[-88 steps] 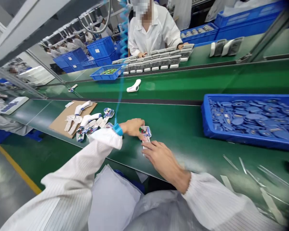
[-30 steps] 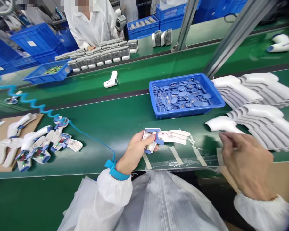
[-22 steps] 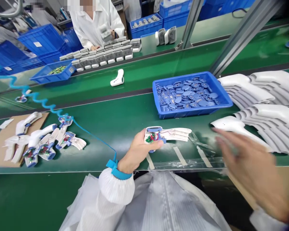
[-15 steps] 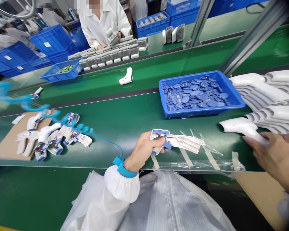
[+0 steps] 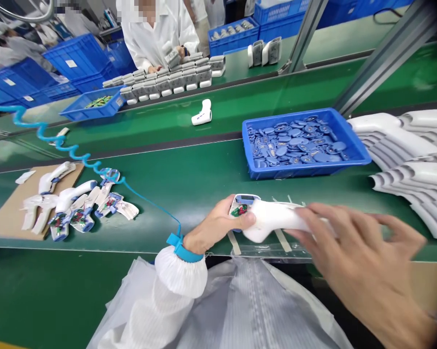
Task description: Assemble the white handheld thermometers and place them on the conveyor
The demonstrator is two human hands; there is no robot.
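In my left hand (image 5: pixel 224 218) is an opened white handheld-device half (image 5: pixel 239 209), shaped like a forehead thermometer. A green circuit board and a blue frame show at its left end. My right hand (image 5: pixel 352 242), a little blurred, grips the handle of a smooth white shell half (image 5: pixel 271 218). That shell lies over the opened half and hides most of its handle. My left thumb is at the shell's near end. Whether the two halves are pressed together I cannot tell.
A blue tray (image 5: pixel 305 170) of blue oval parts stands behind my hands. Stacked white shells (image 5: pixel 418 169) lie at right, part-built devices (image 5: pixel 82 213) at left by cardboard (image 5: pixel 7 213). A coiled blue cord (image 5: pixel 73 152) runs to my left wrist. Across the belt a co-worker (image 5: pixel 156 34) handles grey-white parts.
My right hand has moved left from the shell stack, bringing a white shell over the opened half in my left hand. On the far belt a white device has shifted right.
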